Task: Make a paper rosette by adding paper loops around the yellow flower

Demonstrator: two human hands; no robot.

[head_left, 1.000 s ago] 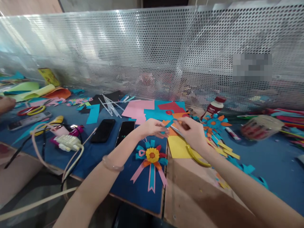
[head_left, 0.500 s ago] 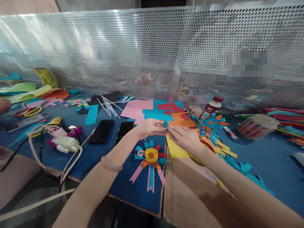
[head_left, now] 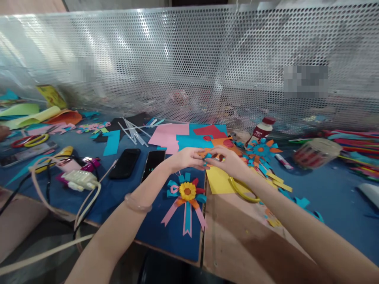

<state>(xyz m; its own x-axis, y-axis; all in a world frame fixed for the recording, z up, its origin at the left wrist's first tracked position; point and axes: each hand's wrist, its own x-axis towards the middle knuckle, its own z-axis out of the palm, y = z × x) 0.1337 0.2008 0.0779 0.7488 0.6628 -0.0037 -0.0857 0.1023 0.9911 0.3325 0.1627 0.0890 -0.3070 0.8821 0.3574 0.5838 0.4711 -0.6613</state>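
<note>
My left hand (head_left: 188, 158) and my right hand (head_left: 230, 162) meet above the table, fingertips closed on a small blue paper piece (head_left: 208, 156). Fingers cover much of the piece, so its full shape is hidden. Just below them lies a paper flower rosette (head_left: 187, 191) with a yellow centre, blue and red loops and pink and blue tails. A yellow paper sheet (head_left: 217, 183) lies under my right hand. Beside my right forearm a yellow ring-shaped handle (head_left: 241, 192) shows in part.
Two phones (head_left: 126, 163) lie left of the rosette, near a tangle of cables (head_left: 85, 205). Coloured paper sheets (head_left: 166, 134) and glue sticks (head_left: 134, 132) lie behind. At right are a bottle (head_left: 262, 131), blue paper flowers (head_left: 260, 150) and a jar (head_left: 318, 152). A perforated metal panel (head_left: 195, 71) stands behind.
My right hand's fingers, stretched out flat before, are now bent into a pinch at the blue paper piece. My left hand stays nearly in place. The view has shifted slightly.
</note>
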